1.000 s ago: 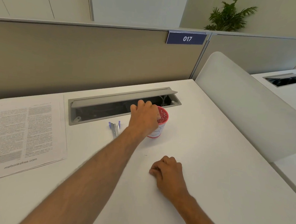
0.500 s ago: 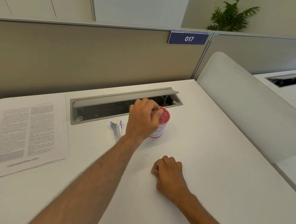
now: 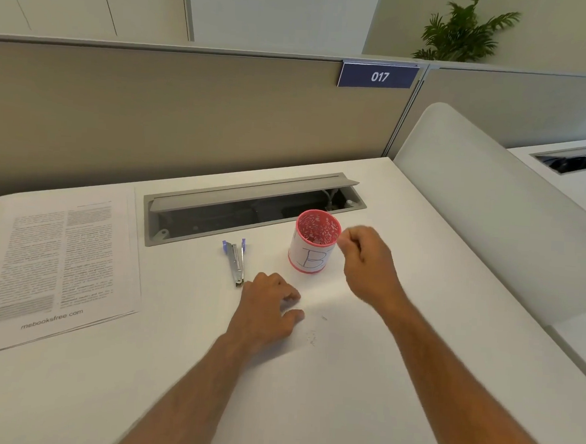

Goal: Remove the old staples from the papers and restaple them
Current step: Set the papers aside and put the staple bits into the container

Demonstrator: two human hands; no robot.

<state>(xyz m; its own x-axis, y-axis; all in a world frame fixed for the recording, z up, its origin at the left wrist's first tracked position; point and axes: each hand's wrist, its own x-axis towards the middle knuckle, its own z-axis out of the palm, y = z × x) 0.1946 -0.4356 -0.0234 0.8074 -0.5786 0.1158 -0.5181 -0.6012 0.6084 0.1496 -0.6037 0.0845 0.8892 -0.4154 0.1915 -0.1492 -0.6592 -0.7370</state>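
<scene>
Although the right hand (image 3: pixel 368 260) is pinched just right of the red cup (image 3: pixel 314 245) marked "B", its contents cannot be determined. The left hand (image 3: pixel 267 306) rests released on the desk (image 3: pixel 413 366); papers (image 3: pixel 59 266), printed "mebooksfree.com", lie well left. The staple remover (image 3: pixel 236 261) lies just beyond it.

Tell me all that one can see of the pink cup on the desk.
The pink cup stands upright on the white desk, just in front of the open cable tray. Its wall looks perforated with a fine pattern. A white paper label with a handwritten "B" wraps its side. The right hand hangs close beside its rim; whether they touch is unclear.
</scene>
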